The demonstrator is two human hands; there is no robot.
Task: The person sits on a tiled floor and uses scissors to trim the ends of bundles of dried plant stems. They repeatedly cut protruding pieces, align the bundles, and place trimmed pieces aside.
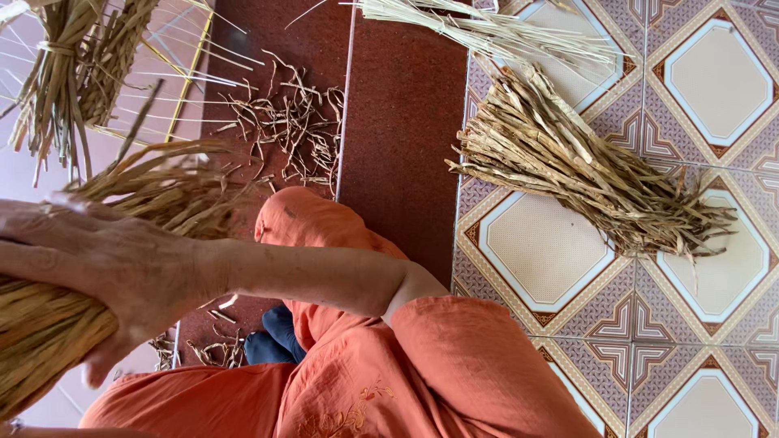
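Now gathering straw bundle (49,324), one hand (105,268) spread flat on it; next needing a firmer clasp.

There are no packages, labels, signs or screens to see here.

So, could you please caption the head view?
A hand grips a dried straw bundle beside loose straw on the tiled floor.
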